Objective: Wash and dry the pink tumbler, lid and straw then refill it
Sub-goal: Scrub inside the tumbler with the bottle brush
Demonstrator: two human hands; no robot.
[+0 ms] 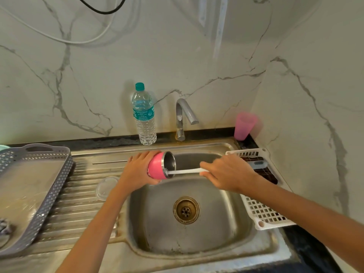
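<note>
Gripping the pink tumbler sideways over the sink, the left hand wraps its base; the right hand clasps a white brush poking into its mouth.

**View, head:** one wide-angle camera worn on the person's head.
**Facing:** forward and steeply down onto the stainless-steel sink basin. Its brass-coloured round drain sits just below frame centre.
**Range:** near. Two bare forearms enter from the bottom edge, and the left hand and right hand meet mid-frame.
**Upper half:** white grey-veined marble wall, with the curved grey metal tap at its foot.
**Lens:** straight edges bow toward the frame's borders.
</note>
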